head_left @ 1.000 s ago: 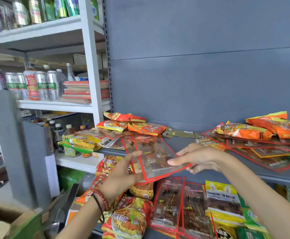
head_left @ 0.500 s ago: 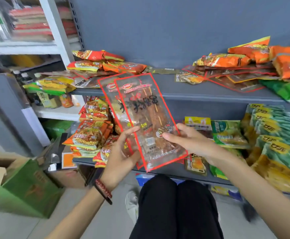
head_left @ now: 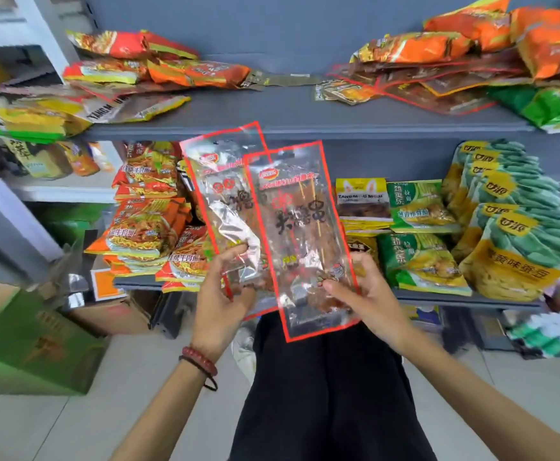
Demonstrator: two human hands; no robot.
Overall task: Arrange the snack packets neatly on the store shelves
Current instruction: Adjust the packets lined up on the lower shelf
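Observation:
Two long clear snack packets with red borders stand upright in front of me. My left hand [head_left: 220, 294] grips the lower part of the rear packet [head_left: 220, 194]. My right hand [head_left: 361, 294] pinches the lower right edge of the front packet [head_left: 300, 234], which overlaps the rear one. Both packets are held below the front edge of the grey upper shelf [head_left: 288, 118]. That shelf carries loose heaps of orange noodle packets [head_left: 159, 66] at the left and orange bags [head_left: 471, 38] at the right, with bare shelf between them.
The lower shelf [head_left: 438, 296] holds stacked noodle packets [head_left: 145, 227] at the left and green packets [head_left: 421, 234] and teal-yellow bags [head_left: 511, 234] at the right. A green cardboard box [head_left: 29, 337] stands on the floor at the left. My black-clad legs [head_left: 325, 394] are below the packets.
The view has tilted down and drawn closer. The two packets have come from a slant to nearly upright and have slid apart sideways, each hand now holding its own packet.

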